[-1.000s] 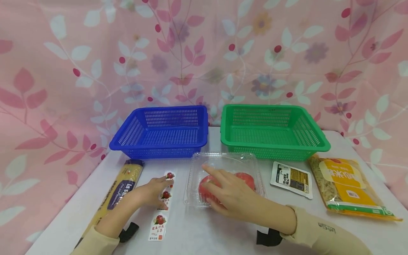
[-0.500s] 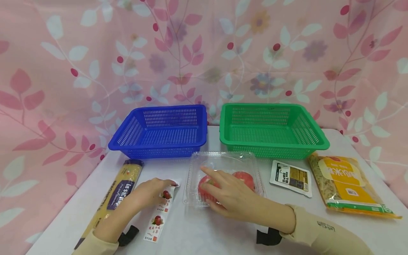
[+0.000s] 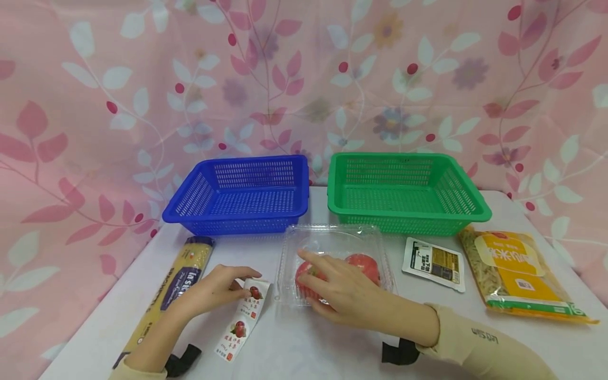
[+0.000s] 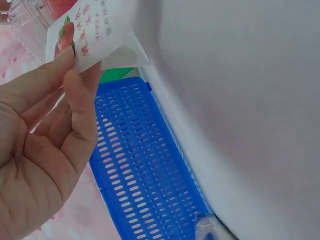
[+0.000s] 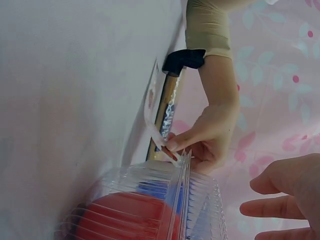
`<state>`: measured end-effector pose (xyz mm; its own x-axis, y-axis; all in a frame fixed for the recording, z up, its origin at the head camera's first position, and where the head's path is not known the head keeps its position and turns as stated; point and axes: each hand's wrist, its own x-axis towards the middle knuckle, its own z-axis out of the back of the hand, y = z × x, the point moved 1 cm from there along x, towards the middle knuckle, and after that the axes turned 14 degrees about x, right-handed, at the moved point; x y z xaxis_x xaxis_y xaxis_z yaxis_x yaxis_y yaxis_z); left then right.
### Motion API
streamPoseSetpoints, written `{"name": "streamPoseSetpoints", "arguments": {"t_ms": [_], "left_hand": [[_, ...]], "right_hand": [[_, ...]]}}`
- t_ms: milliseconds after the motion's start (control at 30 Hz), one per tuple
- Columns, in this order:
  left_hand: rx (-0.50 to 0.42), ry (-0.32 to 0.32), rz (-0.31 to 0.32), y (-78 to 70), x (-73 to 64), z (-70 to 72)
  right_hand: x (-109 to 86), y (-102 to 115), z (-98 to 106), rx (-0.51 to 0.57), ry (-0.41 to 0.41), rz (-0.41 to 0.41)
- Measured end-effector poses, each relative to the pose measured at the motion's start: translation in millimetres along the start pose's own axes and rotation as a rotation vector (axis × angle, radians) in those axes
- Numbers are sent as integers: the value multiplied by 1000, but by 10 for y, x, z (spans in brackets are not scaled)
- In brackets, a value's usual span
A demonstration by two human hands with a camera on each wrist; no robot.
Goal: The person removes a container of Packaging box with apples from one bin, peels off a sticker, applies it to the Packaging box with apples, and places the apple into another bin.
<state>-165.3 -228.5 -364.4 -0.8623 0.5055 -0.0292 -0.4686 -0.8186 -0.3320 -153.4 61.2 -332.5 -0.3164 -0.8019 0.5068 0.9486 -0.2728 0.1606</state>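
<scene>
The left grip [image 3: 216,291] pinches a sticker strip [image 3: 243,326] by its far end, probably leaving its print uncovered; the rest slopes to the surface [image 3: 294,348]. Just right of it, likely centred for reach, a clear box [image 3: 334,238] sits under the right grip [image 3: 349,293], whose loosely spread fingers hold nothing.

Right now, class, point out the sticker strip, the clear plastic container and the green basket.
Sticker strip [image 3: 240,328]: head view, on the lower printed fruit.
Clear plastic container [image 3: 338,241]: head view, on its far top.
Green basket [image 3: 409,217]: head view, on its front rim.
</scene>
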Motion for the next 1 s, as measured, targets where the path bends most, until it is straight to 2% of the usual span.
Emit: {"name": "streamPoseSetpoints", "arguments": {"t_ms": [133,300,533,733,1000], "left_hand": [[-64,-6,-7,6,-56,21],[-200,3,0,-30,-167,87],[-270,-25,-13,-196,-312,239],[-317,-76,-123,-388,-377,319],[-242,-267,-328,-656,-445,373]], "right_hand": [[-3,2,-10,-6,10,5],[0,5,-20,-7,14,16],[13,13,-21,12,6,43],[33,44,-10,68,-22,67],[38,120,41,170,-59,62]]}}
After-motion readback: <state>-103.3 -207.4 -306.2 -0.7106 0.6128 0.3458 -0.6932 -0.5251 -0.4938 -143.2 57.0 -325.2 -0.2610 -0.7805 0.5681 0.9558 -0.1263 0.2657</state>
